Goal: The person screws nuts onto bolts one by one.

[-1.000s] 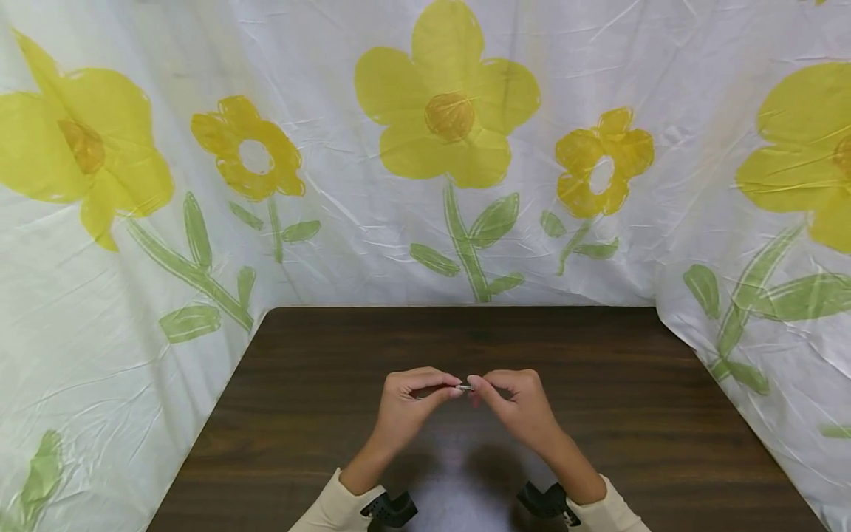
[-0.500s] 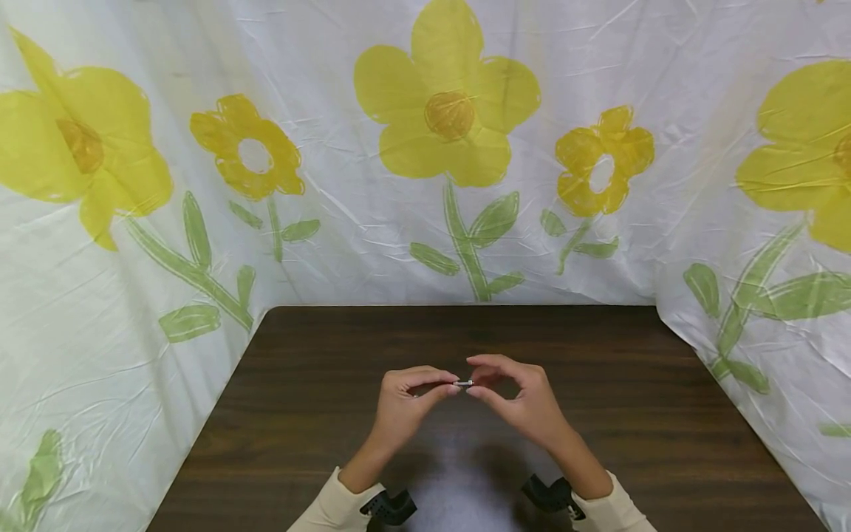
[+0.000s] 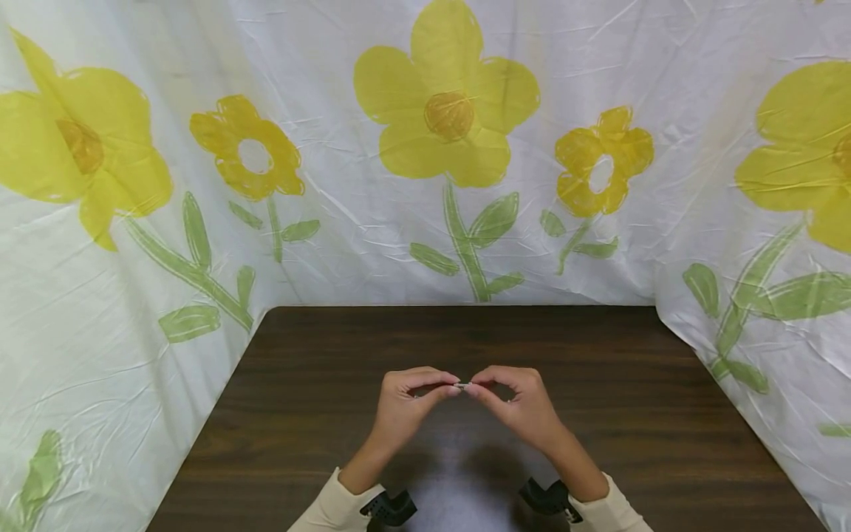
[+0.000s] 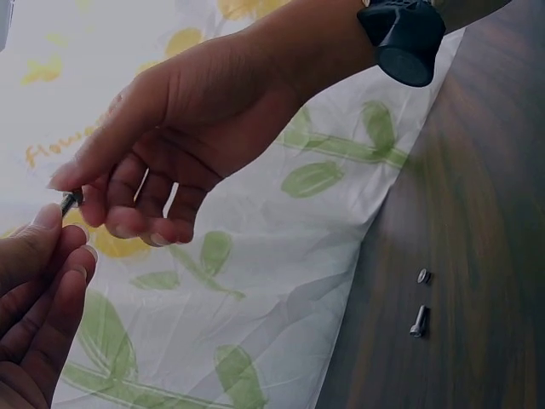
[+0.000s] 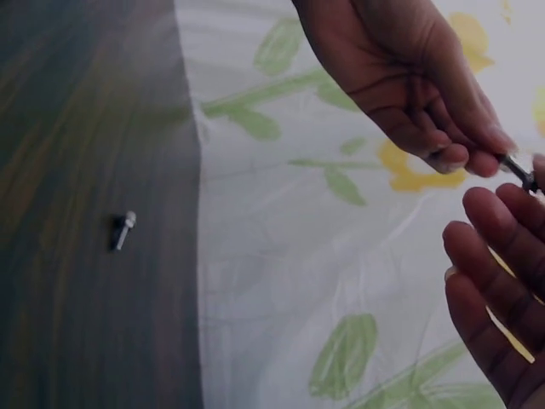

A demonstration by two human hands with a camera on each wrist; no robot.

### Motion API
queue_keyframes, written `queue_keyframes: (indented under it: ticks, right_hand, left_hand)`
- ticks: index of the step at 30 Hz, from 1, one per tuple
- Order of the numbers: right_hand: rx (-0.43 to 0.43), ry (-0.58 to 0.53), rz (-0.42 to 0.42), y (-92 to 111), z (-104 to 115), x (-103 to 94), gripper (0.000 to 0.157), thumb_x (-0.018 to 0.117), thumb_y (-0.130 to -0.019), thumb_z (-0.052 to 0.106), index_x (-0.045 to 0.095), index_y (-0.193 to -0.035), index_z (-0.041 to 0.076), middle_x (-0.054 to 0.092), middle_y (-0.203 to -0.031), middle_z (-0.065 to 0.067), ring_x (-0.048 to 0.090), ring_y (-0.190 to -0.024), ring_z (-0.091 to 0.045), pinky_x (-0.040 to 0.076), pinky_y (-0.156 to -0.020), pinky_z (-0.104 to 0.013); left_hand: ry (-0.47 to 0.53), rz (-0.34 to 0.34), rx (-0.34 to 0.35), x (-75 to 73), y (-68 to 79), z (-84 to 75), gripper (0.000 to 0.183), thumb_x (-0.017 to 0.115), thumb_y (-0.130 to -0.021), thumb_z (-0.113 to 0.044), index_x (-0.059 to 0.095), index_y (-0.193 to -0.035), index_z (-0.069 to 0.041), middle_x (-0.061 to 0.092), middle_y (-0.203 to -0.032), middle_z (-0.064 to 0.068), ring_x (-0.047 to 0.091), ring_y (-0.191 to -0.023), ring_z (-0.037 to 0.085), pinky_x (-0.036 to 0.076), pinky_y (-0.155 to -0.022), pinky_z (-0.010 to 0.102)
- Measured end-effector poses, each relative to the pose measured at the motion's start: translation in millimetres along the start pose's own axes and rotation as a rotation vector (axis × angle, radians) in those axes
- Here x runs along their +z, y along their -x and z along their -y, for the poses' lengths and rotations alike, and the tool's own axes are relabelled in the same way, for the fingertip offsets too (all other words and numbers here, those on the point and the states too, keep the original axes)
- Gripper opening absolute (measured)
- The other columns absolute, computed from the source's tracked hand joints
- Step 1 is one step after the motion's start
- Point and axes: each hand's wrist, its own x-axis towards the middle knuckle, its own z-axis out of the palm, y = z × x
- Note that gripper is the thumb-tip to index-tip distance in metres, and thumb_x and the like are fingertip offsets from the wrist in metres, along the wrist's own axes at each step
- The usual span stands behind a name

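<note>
A small silver bolt (image 3: 462, 386) is held level between both hands above the table. My left hand (image 3: 407, 395) pinches one end of its shaft between thumb and fingers. At the other end, my right hand (image 3: 521, 395) pinches with thumb and forefinger. In the left wrist view a wider dark piece (image 4: 75, 197) sits on the bolt at the right fingertips; whether it is a nut or the bolt's head I cannot tell. The right wrist view shows the bare shaft (image 5: 509, 163) leaving the left fingertips, with the other right-hand fingers (image 5: 477, 256) spread loosely.
On the dark wooden table (image 3: 299, 384) lie a second bolt (image 4: 418, 322) and a small nut (image 4: 424, 276), mostly hidden from the head view by the left hand. A white cloth (image 3: 346, 244) with yellow flowers hangs around the table's back and sides. Black cameras (image 3: 391, 508) sit on both wrists.
Half a second ago the right forefinger was lifted away from the thumb, showing the bolt's wider end. Now it has come back down onto the bolt. The left hand has stayed nearly still.
</note>
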Motion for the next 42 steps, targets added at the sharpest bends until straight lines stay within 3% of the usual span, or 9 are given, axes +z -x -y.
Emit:
queue_keyframes:
  ticks: [4, 9, 11, 14, 18, 25, 30, 37, 42]
  right_hand:
    - [0.043, 0.012, -0.009, 2, 0, 3.3, 0.028, 0.069, -0.090, -0.010, 0.073, -0.082, 0.017, 0.071, -0.071, -0.001, 0.067, -0.064, -0.010, 0.056, -0.063, -0.025]
    - [0.071, 0.039, -0.037, 4, 1, 4.0, 0.044, 0.054, -0.096, -0.014, 0.070, -0.068, 0.016, 0.067, -0.062, 0.002, 0.049, -0.052, -0.002, 0.040, -0.049, -0.016]
    - [0.082, 0.026, -0.031, 4, 1, 2.3, 0.039, 0.051, -0.097, -0.015, 0.071, -0.076, 0.012, 0.067, -0.064, 0.001, 0.051, -0.053, -0.005, 0.041, -0.050, -0.017]
    - [0.087, 0.023, -0.009, 3, 1, -1.1, 0.022, 0.063, -0.094, -0.011, 0.072, -0.100, 0.008, 0.073, -0.079, -0.002, 0.065, -0.065, -0.012, 0.053, -0.061, -0.023]
    - [0.035, 0.025, 0.024, 1, -1, -4.9, 0.044, 0.080, -0.082, -0.008, 0.068, -0.122, 0.007, 0.075, -0.100, -0.006, 0.071, -0.084, -0.017, 0.060, -0.069, -0.036]
    - [-0.099, -0.003, 0.016, 0, -3, -3.7, 0.029, 0.080, -0.081, -0.009, 0.076, -0.105, 0.007, 0.075, -0.094, -0.009, 0.071, -0.083, -0.018, 0.059, -0.071, -0.028]
    - [-0.020, 0.039, 0.005, 1, -2, 1.6, 0.024, 0.076, -0.083, -0.011, 0.075, -0.091, 0.011, 0.073, -0.079, -0.004, 0.068, -0.071, -0.012, 0.055, -0.066, -0.021]
    - [0.084, 0.083, -0.039, 2, 2, 10.7, 0.035, 0.065, -0.088, -0.017, 0.066, -0.068, 0.012, 0.065, -0.060, -0.003, 0.061, -0.053, -0.014, 0.051, -0.054, -0.021]
    - [0.160, 0.088, -0.019, 2, 6, 6.5, 0.036, 0.059, -0.097, -0.008, 0.069, -0.071, 0.016, 0.066, -0.063, 0.004, 0.057, -0.055, -0.008, 0.047, -0.053, -0.021]
  left_hand:
    - [0.007, 0.005, 0.002, 0.0, 2.5, 8.8, 0.009, 0.077, -0.082, 0.012, 0.075, -0.090, 0.008, 0.075, -0.085, 0.018, 0.073, -0.076, 0.025, 0.061, -0.069, 0.036]
    - [-0.001, 0.004, -0.008, -0.3, 7.7, 23.0, 0.013, 0.077, -0.081, 0.012, 0.077, -0.092, 0.005, 0.076, -0.087, 0.015, 0.073, -0.079, 0.017, 0.061, -0.068, 0.038]
    - [-0.001, 0.001, -0.013, -0.3, 8.3, 24.3, 0.013, 0.078, -0.082, 0.010, 0.077, -0.093, 0.004, 0.076, -0.087, 0.015, 0.073, -0.079, 0.016, 0.061, -0.067, 0.038]
    - [0.001, -0.003, -0.015, -0.4, 8.3, 25.2, 0.012, 0.078, -0.083, 0.008, 0.078, -0.094, 0.003, 0.076, -0.088, 0.015, 0.073, -0.078, 0.019, 0.061, -0.066, 0.037]
    - [-0.005, -0.004, -0.021, -0.6, 8.1, 26.3, 0.012, 0.077, -0.083, 0.008, 0.077, -0.094, 0.004, 0.076, -0.088, 0.015, 0.073, -0.078, 0.024, 0.061, -0.066, 0.038]
    - [0.003, 0.007, -0.030, 0.3, 10.5, 28.4, 0.012, 0.075, -0.083, 0.013, 0.076, -0.094, 0.007, 0.075, -0.088, 0.018, 0.074, -0.079, 0.023, 0.061, -0.068, 0.040]
    - [0.002, 0.002, -0.022, -0.2, 10.9, 27.8, 0.012, 0.076, -0.083, 0.010, 0.077, -0.094, 0.006, 0.076, -0.089, 0.015, 0.074, -0.078, 0.025, 0.061, -0.068, 0.035]
    - [0.003, -0.003, -0.014, 0.4, 9.1, 28.4, 0.011, 0.077, -0.082, 0.011, 0.076, -0.091, 0.007, 0.075, -0.086, 0.017, 0.073, -0.077, 0.024, 0.061, -0.068, 0.035]
    - [-0.009, -0.008, -0.027, 0.8, 9.1, 27.3, 0.011, 0.077, -0.082, 0.012, 0.077, -0.091, 0.006, 0.075, -0.085, 0.017, 0.073, -0.078, 0.017, 0.061, -0.067, 0.036]
